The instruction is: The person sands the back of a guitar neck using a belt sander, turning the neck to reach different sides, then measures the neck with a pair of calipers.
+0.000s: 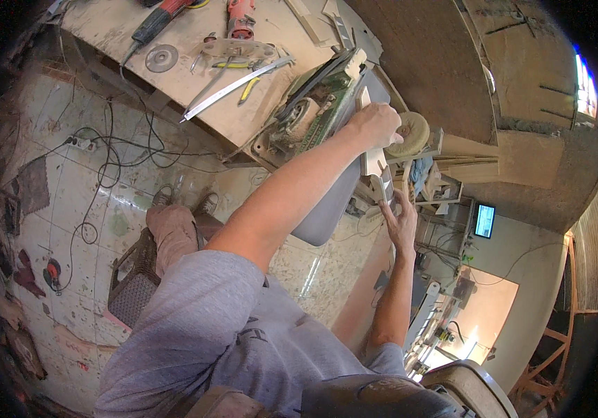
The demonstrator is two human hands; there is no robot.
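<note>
A flat, pale wooden piece with a notched end and a narrow dark strip lies along the edge of a wide grey belt. My left hand is closed over its upper part, fingers curled down. At the lower, narrow end, the thumb and fingers of my right hand pinch the dark strip. The belt runs beside a dusty green machine, partly behind my left forearm. Just right of my left hand stands a round, pale wheel. Whether the piece touches the belt I cannot tell.
On the dusty workbench lie red power tools, a grinding disc, a long pale strip and yellow-handled pliers. Cables trail over the tiled floor. Another person's legs show at left, beside a dark crate.
</note>
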